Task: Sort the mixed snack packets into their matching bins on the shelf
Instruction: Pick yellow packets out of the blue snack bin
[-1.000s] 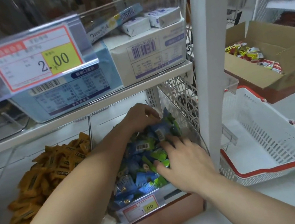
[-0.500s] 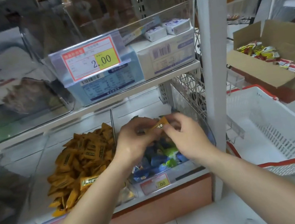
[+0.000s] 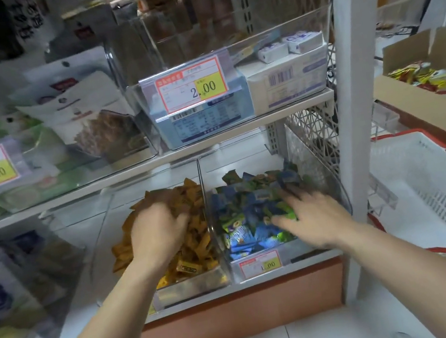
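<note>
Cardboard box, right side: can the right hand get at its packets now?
Probably, but not directly: the right hand sits in the blue-green bin, and the white post stands between. The cardboard box is open on top, past the basket.

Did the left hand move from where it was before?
Yes. The left hand crossed leftward over the clear divider, out of the blue packets' bin, and is now on the orange packets.

white red-rimmed basket (image 3: pixel 440 206) on floor, right | open cardboard box (image 3: pixel 428 114) behind it | 2.00 price tag (image 3: pixel 192 87) above
</note>
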